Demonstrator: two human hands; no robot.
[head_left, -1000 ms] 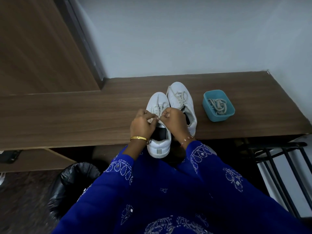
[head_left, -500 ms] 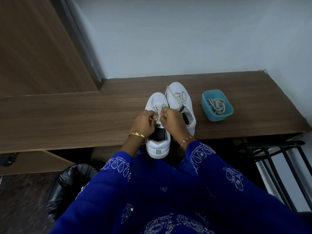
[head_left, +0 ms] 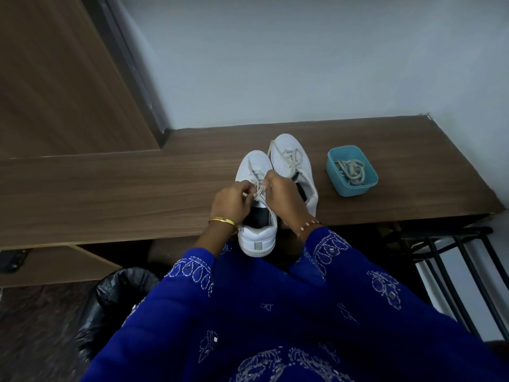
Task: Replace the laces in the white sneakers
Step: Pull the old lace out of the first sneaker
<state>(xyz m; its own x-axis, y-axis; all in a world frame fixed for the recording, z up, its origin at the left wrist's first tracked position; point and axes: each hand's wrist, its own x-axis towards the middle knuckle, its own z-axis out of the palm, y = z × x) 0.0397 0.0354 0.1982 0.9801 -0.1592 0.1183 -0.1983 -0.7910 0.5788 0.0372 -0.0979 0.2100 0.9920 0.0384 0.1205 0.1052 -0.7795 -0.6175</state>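
Both hands pinching lace ends over the near sneaker (head_left: 256, 213) at frame centre: left hand (head_left: 231, 201) and right hand (head_left: 282, 198) are curling fingertips onto the lace (head_left: 259, 188), likely working it at the upper eyelets. Heel is hanging over the shelf (head_left: 110, 194) edge toward the body, probably for reach. Second sneaker (head_left: 293, 166) is sitting just beside it, laced. Blue tub (head_left: 352, 188) with spare laces (head_left: 351, 170) is waiting right of centre. Pale wall behind, wood panel upper left, black bin lower left.

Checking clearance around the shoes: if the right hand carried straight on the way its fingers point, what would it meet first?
The right hand points left across the near sneaker; it would probably meet the left hand first, both pinching the lace. Depth is unclear.
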